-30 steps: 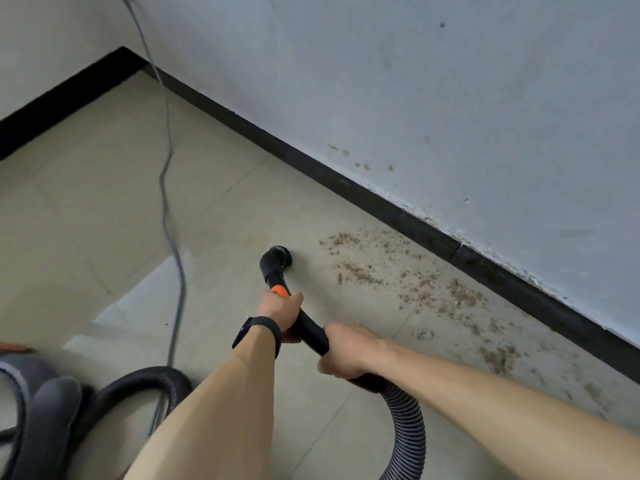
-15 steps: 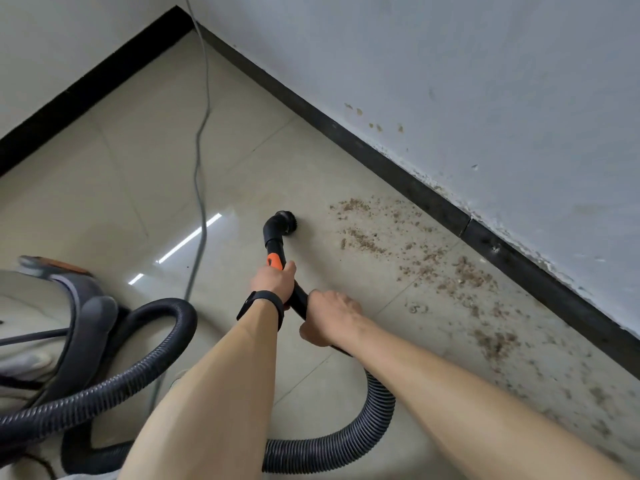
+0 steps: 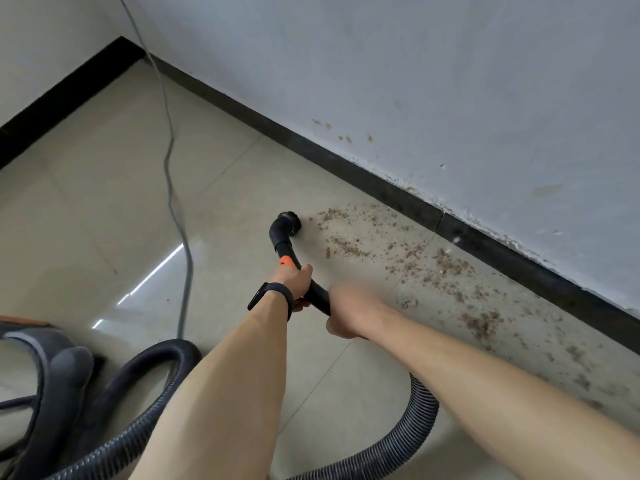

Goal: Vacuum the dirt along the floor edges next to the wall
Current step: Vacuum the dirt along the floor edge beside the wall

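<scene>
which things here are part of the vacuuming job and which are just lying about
In the job: left hand and right hand gripping the wand, nozzle, hose, vacuum body, power cord, dirt along the skirting.
Just there: brown wall spots, wristband, light streak.

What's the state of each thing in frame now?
nozzle: down at the floor, just left of the dirt.
dirt: scattered along the baseboard, not picked up.
wand: gripped by both hands.
left hand: grips wand just behind orange button.
right hand: motion-blurred, appears to grip wand's lower end.
hose: looped on floor.
power cord: slack across floor, up the wall.
vacuum body: on floor, lower left, partly cropped.
</scene>
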